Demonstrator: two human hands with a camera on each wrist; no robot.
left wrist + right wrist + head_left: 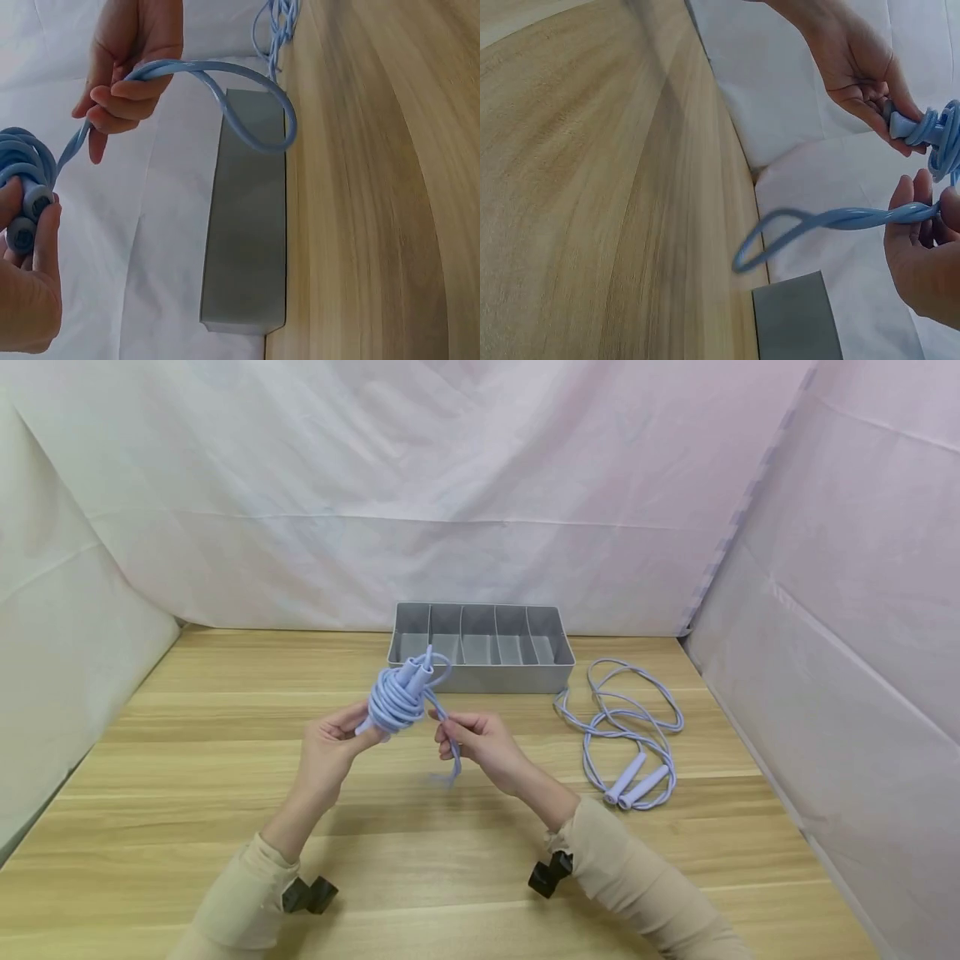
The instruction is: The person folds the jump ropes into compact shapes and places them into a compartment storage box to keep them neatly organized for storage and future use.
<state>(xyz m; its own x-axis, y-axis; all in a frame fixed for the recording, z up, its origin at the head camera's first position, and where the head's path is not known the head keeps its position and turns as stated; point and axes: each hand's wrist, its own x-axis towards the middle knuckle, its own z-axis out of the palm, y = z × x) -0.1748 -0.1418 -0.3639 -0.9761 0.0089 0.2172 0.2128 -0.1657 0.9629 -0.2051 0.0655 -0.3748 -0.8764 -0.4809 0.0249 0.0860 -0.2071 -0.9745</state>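
Observation:
A light blue jump rope (396,700) is wound in several turns around its two handles, which lie side by side. My left hand (328,748) grips the handle ends below the coil, holding it above the table. With curled fingers, my right hand (480,745) pinches the rope's doubled free end just right of the coil. A loop of that cord (259,142) hangs out past the right hand in the left wrist view. The two strands look twisted together in the right wrist view, near the right hand (922,259).
A grey tray (480,678) with several compartments stands at the back of the wooden table (225,760), against a white cloth. To its right lies a second light blue jump rope (637,727), loosely looped, both handles toward the front. White cloth walls (840,610) border the sides.

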